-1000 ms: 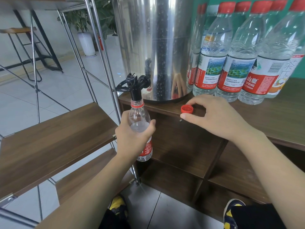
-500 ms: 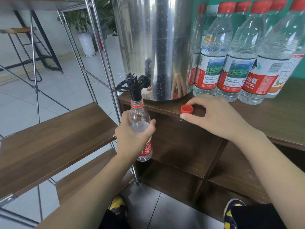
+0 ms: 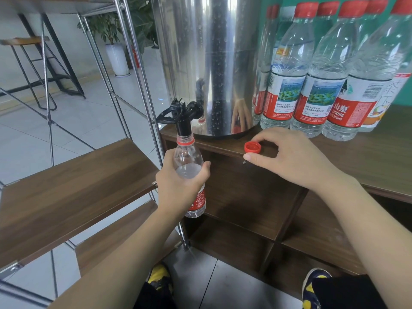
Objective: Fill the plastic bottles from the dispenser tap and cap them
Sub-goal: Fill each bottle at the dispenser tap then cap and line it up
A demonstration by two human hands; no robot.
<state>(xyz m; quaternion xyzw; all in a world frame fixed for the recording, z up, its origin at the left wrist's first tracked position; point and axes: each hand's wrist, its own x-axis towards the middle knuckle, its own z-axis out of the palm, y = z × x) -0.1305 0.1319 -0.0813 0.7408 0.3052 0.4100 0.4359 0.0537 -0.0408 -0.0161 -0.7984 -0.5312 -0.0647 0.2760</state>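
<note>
My left hand (image 3: 178,188) grips a clear plastic bottle (image 3: 188,161) with a red label, holding it upright with its open neck right under the black dispenser tap (image 3: 180,113). Water stands at about shoulder height in the bottle. The tap sticks out of a tall steel dispenser (image 3: 209,63) standing on the wooden counter (image 3: 367,157). My right hand (image 3: 289,157) rests at the counter's front edge, thumb and forefinger pinching a loose red cap (image 3: 252,147) that lies open side up.
Several capped, filled bottles (image 3: 318,85) stand in a row right of the dispenser. A steel-framed rack with wooden shelves (image 3: 73,181) stands to the left, close to the bottle. Open cubbies lie below the counter. My shoes show on the tiled floor.
</note>
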